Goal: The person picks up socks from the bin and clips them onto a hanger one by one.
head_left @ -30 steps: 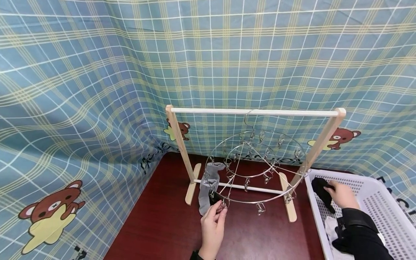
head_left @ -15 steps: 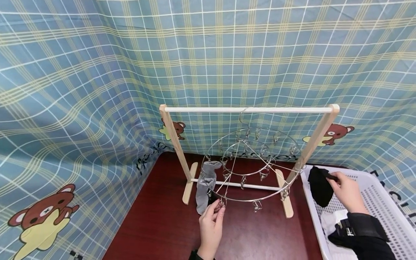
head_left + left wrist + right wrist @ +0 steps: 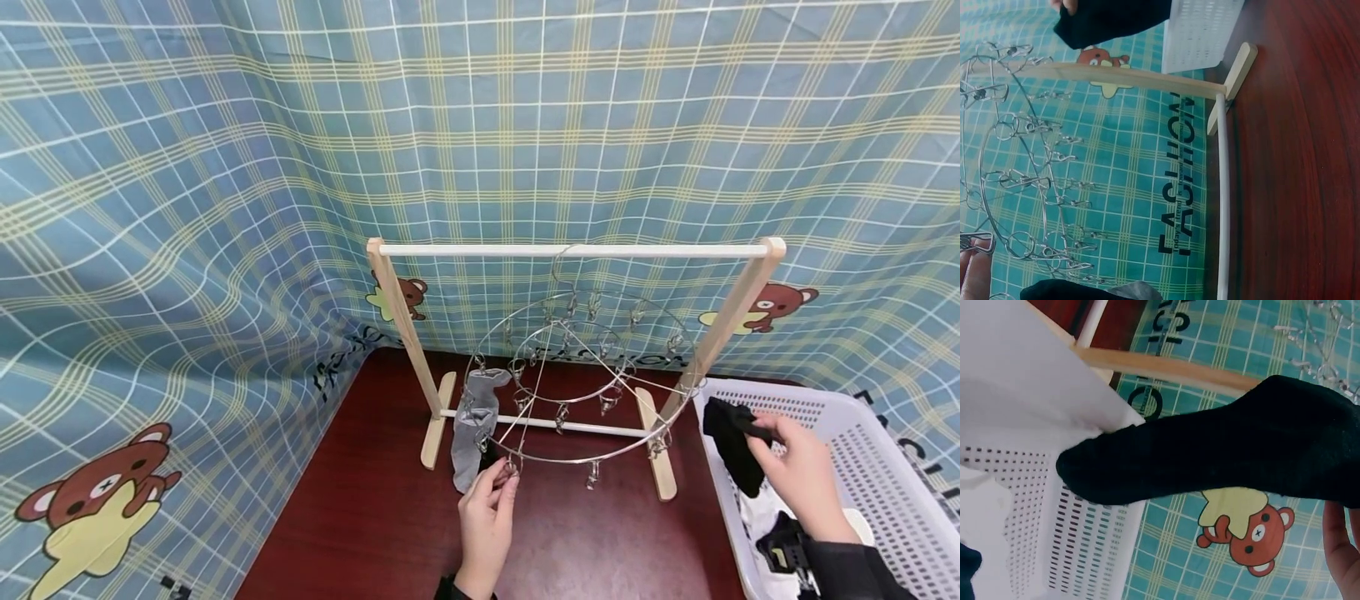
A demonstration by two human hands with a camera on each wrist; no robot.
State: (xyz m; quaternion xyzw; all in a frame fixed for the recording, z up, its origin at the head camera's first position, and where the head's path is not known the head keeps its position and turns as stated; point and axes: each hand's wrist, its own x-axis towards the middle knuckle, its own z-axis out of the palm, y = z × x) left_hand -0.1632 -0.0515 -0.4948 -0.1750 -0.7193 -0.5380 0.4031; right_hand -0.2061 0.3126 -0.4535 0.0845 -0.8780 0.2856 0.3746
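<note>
My left hand (image 3: pixel 486 525) pinches a metal clip (image 3: pixel 980 242) on the near left rim of a round wire hanger (image 3: pixel 570 461). Just left of those fingers a grey sock (image 3: pixel 471 429) hangs from the rim, and a black sock (image 3: pixel 1063 290) hangs close by, mostly hidden in the head view. At the right, my right hand (image 3: pixel 802 475) holds another black sock (image 3: pixel 1210 453) by one end. It dangles over the left side of the white basket (image 3: pixel 892 467), its toe pointing down in the right wrist view.
A wooden stand with a white top bar (image 3: pixel 480 250) carries the hanger by its hook. Several vacant clips hang around the rings. White and black cloth items (image 3: pixel 765 517) lie in the basket. A plaid curtain (image 3: pixel 600 125) encloses the dark red table (image 3: pixel 352 500).
The right hand has lifted the black sock up from inside the basket, and it now hangs more freely. The left hand stays at the same clip. The head view has shifted slightly.
</note>
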